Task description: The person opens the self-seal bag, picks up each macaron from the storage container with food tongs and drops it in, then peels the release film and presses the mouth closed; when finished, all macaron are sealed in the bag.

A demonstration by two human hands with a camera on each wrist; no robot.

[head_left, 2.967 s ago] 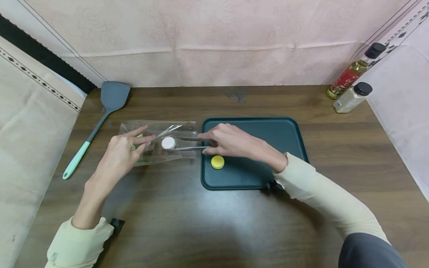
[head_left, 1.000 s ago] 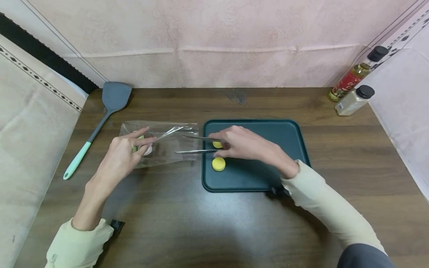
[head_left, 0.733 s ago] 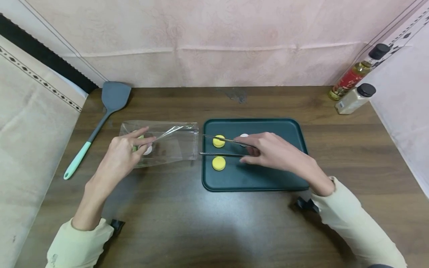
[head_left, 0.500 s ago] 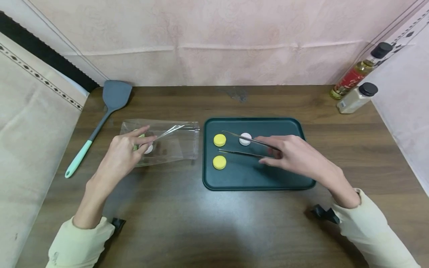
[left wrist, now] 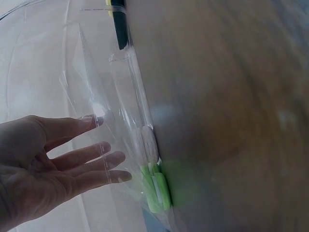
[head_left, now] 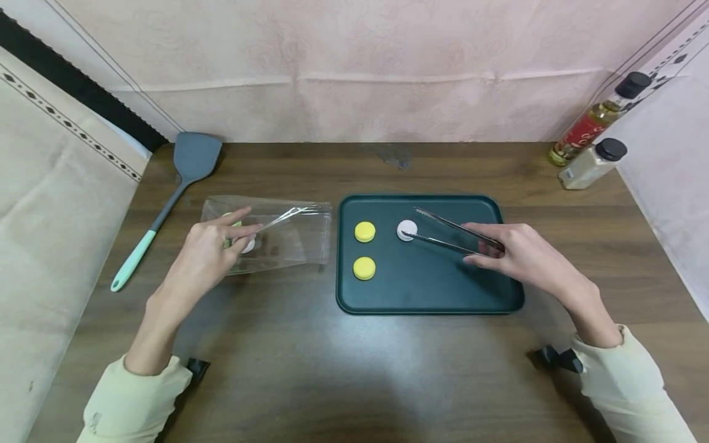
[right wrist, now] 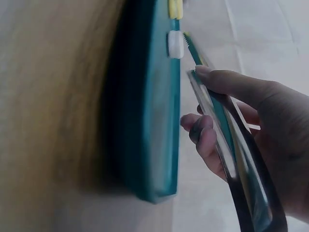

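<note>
My left hand (head_left: 213, 249) pinches the upper film of a clear plastic bag (head_left: 293, 246) between thumb and finger, lifting it into a crease. Inside lie a green macaron (left wrist: 155, 191) and a whitish one (left wrist: 147, 145), both partly hidden by the hand in the head view. Metal tongs (head_left: 443, 245) are in my right hand (head_left: 512, 252), thumb on one side and fingers on the other, their arms spread. One tip overlaps the white macaron (head_left: 405, 229) on the dark green tray (head_left: 432, 289). Two yellow macarons (head_left: 364, 232) sit along the tray's left side.
A grey spatula (head_left: 196, 157) with a mint handle lies beyond the left hand. At the back right stand a bottle of yellow liquid (head_left: 587, 132) with a red label and a black-capped jar (head_left: 587, 169). Pale cloth (head_left: 354, 74) hangs behind the wooden table.
The tongs carried a white macaron out of the bag, and it now lies on the tray. My right hand has drawn back rightward with the tongs spread; the left stays put.
</note>
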